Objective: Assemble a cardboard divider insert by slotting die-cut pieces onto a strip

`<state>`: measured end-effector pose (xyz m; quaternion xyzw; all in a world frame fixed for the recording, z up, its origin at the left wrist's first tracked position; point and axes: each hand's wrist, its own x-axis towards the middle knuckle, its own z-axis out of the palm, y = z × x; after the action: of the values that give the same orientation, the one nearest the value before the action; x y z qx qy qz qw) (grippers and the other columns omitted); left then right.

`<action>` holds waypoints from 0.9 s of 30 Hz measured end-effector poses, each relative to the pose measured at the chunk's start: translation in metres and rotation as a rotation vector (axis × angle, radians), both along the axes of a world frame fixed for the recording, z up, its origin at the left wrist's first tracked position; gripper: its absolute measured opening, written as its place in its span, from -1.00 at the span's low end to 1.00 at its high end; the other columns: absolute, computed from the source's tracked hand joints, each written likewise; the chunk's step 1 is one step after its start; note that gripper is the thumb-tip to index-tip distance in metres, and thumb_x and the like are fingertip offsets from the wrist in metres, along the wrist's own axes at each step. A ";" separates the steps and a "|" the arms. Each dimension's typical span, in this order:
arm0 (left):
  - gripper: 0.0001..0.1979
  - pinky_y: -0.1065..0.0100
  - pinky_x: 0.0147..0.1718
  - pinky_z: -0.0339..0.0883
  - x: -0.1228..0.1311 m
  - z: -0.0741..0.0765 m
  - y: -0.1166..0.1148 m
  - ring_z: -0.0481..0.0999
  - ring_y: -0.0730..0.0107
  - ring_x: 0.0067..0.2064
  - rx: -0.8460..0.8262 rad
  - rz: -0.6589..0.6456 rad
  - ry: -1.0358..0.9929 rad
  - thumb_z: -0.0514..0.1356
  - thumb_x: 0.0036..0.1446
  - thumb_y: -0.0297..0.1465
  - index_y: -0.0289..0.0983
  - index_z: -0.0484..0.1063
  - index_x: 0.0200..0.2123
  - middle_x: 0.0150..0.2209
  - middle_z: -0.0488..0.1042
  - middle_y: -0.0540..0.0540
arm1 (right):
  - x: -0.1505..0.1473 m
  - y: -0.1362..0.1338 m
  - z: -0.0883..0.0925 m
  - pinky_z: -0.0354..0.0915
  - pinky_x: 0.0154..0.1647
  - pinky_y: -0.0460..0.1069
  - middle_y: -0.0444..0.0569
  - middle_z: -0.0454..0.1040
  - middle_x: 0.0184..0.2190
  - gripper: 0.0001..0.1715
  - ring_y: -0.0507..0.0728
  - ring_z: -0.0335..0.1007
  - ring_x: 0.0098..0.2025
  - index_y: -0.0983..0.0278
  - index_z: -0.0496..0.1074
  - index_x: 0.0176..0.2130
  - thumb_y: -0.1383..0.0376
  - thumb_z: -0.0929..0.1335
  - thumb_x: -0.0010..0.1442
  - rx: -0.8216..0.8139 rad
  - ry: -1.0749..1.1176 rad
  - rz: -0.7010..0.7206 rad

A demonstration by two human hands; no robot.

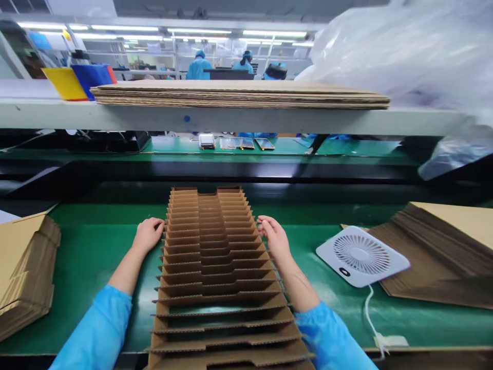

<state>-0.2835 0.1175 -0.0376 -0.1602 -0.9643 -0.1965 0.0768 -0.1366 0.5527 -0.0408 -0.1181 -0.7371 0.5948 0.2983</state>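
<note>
A long cardboard divider rack (215, 288) with many upright slotted partitions lies lengthwise on the green table. My left hand (148, 235) is at its left side, fingers curled against the ends of the far partitions. At the right side, my right hand (272, 236) has its thumb and fingers bent close to the partition ends. What the fingertips of either hand pinch is too small to make out. Both forearms rest alongside the rack in blue sleeves.
Cardboard sheets are stacked at the left (29, 267) and right (442, 246). A white fan (362, 255) with a cable lies at the right. A shelf (231, 119) crosses ahead, bearing flat cardboard (239, 96), bins and a plastic bag (404, 56). People in blue work beyond.
</note>
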 end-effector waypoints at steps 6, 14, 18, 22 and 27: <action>-0.59 -0.01 0.18 0.41 -0.009 -0.012 -0.002 0.59 -0.13 0.17 -0.050 -0.061 -0.003 0.09 0.31 -0.23 -0.14 0.68 0.03 0.12 0.67 -0.22 | 0.067 0.001 0.092 0.49 0.06 0.13 0.03 0.63 -0.08 -0.70 0.21 0.57 -0.05 0.16 0.59 -0.11 0.02 0.46 0.32 0.429 -0.014 0.212; -0.48 -0.07 0.23 0.39 -0.004 -0.015 0.001 0.53 -0.18 0.27 -0.073 -0.077 -0.035 0.02 0.35 -0.20 -0.19 0.63 0.18 0.23 0.60 -0.26 | 0.078 -0.047 0.170 0.43 0.11 0.08 -0.01 0.63 0.03 -0.81 0.19 0.59 0.02 0.19 0.67 -0.09 0.30 0.58 0.27 1.242 -0.209 0.781; -0.48 -0.06 0.25 0.39 -0.003 -0.017 0.000 0.51 -0.16 0.30 -0.092 -0.063 -0.024 0.01 0.37 -0.20 -0.16 0.61 0.21 0.27 0.57 -0.25 | 0.065 -0.047 0.177 0.38 0.00 0.05 -0.02 0.63 -0.02 -0.83 0.16 0.58 -0.09 0.20 0.67 -0.15 0.18 0.58 0.30 1.401 -0.169 0.856; -0.49 -0.02 0.25 0.39 -0.004 -0.019 0.001 0.53 -0.11 0.29 -0.112 -0.069 -0.028 0.01 0.37 -0.19 -0.12 0.60 0.20 0.25 0.59 -0.20 | 0.063 -0.040 0.179 0.32 -0.08 0.08 -0.03 0.61 -0.01 -0.79 0.14 0.53 -0.14 0.23 0.63 -0.17 0.13 0.53 0.37 1.539 -0.113 0.834; -0.45 -0.07 0.26 0.39 -0.006 -0.018 0.003 0.50 -0.20 0.31 -0.124 -0.072 -0.040 0.00 0.34 -0.20 -0.20 0.60 0.22 0.28 0.56 -0.26 | 0.065 -0.039 0.179 0.23 -0.07 0.09 -0.04 0.62 -0.15 -0.77 0.14 0.50 -0.11 0.24 0.55 -0.20 0.21 0.39 0.53 1.665 -0.015 0.955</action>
<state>-0.2890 0.1206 -0.0553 -0.1953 -0.9695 -0.1424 0.0404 -0.0715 0.5132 0.1378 0.4405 -0.8956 -0.0614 0.0080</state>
